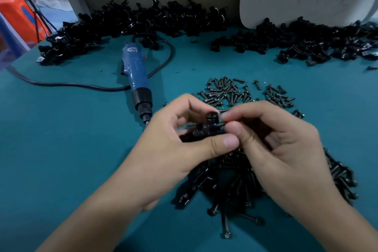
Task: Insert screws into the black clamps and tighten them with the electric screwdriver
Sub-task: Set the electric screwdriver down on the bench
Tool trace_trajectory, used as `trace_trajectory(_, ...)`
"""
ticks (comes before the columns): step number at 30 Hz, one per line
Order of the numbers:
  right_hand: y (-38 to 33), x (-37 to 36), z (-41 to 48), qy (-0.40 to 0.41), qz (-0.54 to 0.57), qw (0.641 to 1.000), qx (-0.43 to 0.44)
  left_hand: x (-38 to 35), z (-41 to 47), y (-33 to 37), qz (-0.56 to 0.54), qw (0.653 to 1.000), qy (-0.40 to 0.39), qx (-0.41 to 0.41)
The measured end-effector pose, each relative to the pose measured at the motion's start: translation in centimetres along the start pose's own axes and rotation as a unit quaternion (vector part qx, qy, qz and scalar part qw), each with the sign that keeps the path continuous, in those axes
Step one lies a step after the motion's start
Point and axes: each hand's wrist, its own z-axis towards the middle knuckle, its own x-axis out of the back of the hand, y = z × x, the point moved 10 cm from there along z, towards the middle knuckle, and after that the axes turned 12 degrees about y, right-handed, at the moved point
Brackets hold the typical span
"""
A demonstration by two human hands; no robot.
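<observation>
One clamp (206, 130) is gripped in the curled left hand (180, 143) above the tabletop's (81, 129) near edge; a screw (222, 124) is pinched against it by the right hand (286, 149).

over the teal table mat (61, 139), the left hand (180, 139) grips a small black plastic clamp (206, 129) between thumb and curled fingers. the right hand (282, 149) pinches a dark metal screw (222, 124) at the clamp's right side. a blue electric screwdriver (136, 69) lies to the left, tip toward the hands, its black cord (61, 84) trailing left. loose dark screws (229, 92) lie scattered just beyond the hands. heaps of black clamps (143, 20) line the far edge.
</observation>
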Motion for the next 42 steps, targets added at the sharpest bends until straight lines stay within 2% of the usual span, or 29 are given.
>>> trace_trajectory(3,1.8,-1.4,-0.5,-0.052,0.025,0.993,-0.105,1.3,-0.1,2.2,0.123,0.976,0.074,-0.164)
trace_trajectory(7,3.6,-2.9,-1.2,-0.119,0.058,0.972,-0.196,0.5,-1.3,3.8,0.220,0.922,0.059,-0.313)
trace_trajectory(9,4.3,-3.1,-1.6,-0.118,0.103,0.958,-0.240,-0.2,-1.9,4.3,0.249,0.898,0.049,-0.358)
trace_trajectory(11,4.6,-2.2,-1.3,-0.078,0.115,0.961,-0.239,0.7,-1.4,4.0,0.233,0.917,0.076,-0.314)
trace_trajectory(14,4.2,-0.1,-0.1,-0.015,0.082,0.979,-0.186,3.4,0.1,2.7,0.151,0.965,0.127,-0.170)
trace_trajectory(19,3.5,0.3,0.2,0.010,0.114,0.982,-0.153,3.3,0.6,1.7,0.064,0.991,0.079,-0.081)
trace_trajectory(22,3.0,-0.5,-0.3,-0.010,0.101,0.987,-0.127,2.2,0.2,1.3,0.053,0.994,0.059,-0.076)
trace_trajectory(25,1.8,-1.2,-0.6,-0.045,0.015,0.998,-0.042,1.9,0.2,1.0,0.044,0.995,0.048,-0.073)
trace_trajectory(27,1.6,-1.8,-0.9,-0.070,0.000,0.997,-0.020,1.9,0.2,0.5,0.023,0.998,0.036,-0.053)
trace_trajectory(30,1.9,-2.3,-1.1,-0.092,0.004,0.995,-0.026,1.6,0.2,-0.1,-0.004,1.000,0.009,-0.028)
trace_trajectory(36,2.9,-2.9,-1.6,-0.109,0.081,0.985,-0.106,1.1,-0.2,-0.7,-0.015,1.000,-0.022,-0.010)
trace_trajectory(39,3.2,-3.0,-1.6,-0.106,0.040,0.988,-0.104,1.2,-0.2,-0.5,-0.020,1.000,-0.018,-0.015)
trace_trajectory(42,3.3,-2.9,-1.6,-0.100,0.024,0.989,-0.108,1.3,-0.4,0.4,0.006,0.998,-0.002,-0.062)
